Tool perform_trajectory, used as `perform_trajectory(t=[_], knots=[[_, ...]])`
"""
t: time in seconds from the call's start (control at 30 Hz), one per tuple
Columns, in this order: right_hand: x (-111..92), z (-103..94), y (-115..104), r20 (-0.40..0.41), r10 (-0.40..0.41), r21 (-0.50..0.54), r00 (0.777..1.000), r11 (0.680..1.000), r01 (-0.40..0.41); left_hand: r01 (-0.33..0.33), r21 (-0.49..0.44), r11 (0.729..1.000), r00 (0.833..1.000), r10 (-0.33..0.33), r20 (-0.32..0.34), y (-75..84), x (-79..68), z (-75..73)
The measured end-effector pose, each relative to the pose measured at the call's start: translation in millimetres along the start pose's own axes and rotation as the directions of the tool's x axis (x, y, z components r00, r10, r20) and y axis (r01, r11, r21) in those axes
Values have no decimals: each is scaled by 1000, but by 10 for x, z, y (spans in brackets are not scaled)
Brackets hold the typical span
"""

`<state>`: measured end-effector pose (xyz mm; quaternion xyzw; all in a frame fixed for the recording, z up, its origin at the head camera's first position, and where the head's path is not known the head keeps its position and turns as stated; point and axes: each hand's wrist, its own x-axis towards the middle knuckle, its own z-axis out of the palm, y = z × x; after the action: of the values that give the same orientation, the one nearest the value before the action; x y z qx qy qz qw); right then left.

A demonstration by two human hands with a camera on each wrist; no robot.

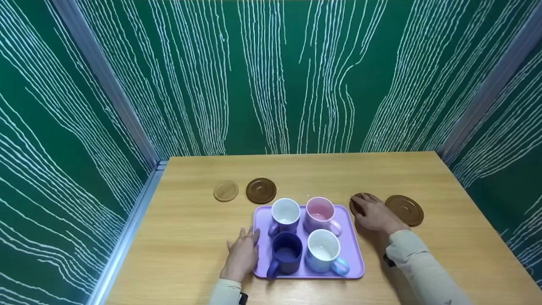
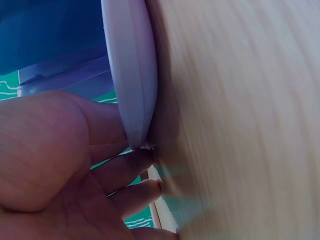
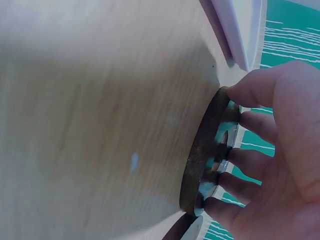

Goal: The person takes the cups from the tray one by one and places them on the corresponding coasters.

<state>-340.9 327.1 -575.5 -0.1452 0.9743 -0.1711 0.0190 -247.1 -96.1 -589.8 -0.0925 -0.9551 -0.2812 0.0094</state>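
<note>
My right hand [image 1: 376, 215] lies over a dark brown round coaster [image 1: 358, 206] right of the tray. In the right wrist view, the thumb touches the rim of that coaster [image 3: 200, 160] and the straight fingers rest spread across its top. My left hand [image 1: 242, 256] is at the left edge of a lilac tray [image 1: 355, 254]. Its thumb touches the tray rim [image 2: 131, 75], while the other fingertips rest on the tabletop. On the tray stand a white-lined mug [image 1: 286, 212], a pink mug [image 1: 320, 209], a dark blue mug [image 1: 287, 254] and a light blue mug [image 1: 323, 250].
Another dark brown coaster [image 1: 404, 210] lies at the far right, beside my right hand. Behind the tray's left side are a dark coaster [image 1: 261, 190] and a smaller pale wooden one [image 1: 226, 191]. Green panels with white lines [image 1: 296, 84] surround the wooden table [image 1: 178, 237].
</note>
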Motion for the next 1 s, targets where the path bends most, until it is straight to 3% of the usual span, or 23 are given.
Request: perform_trajectory(t=[0.13, 0.37, 0.77, 1.0], knots=[[87, -14, 38, 12, -7, 4, 1000, 1000, 7, 5, 12, 1000, 1000, -5, 6, 2, 15, 15], [210, -7, 70, 50, 47, 20, 998, 999, -48, 27, 1, 1000, 999, -27, 33, 8, 22, 28], [429, -18, 28, 80, 90, 39, 993, 995, -93, 23, 13, 1000, 999, -23, 24, -4, 40, 1], [562, 17, -7, 35, 39, 41, 999, 998, -40, 9, 11, 1000, 1000, -9, 7, -4, 22, 1]])
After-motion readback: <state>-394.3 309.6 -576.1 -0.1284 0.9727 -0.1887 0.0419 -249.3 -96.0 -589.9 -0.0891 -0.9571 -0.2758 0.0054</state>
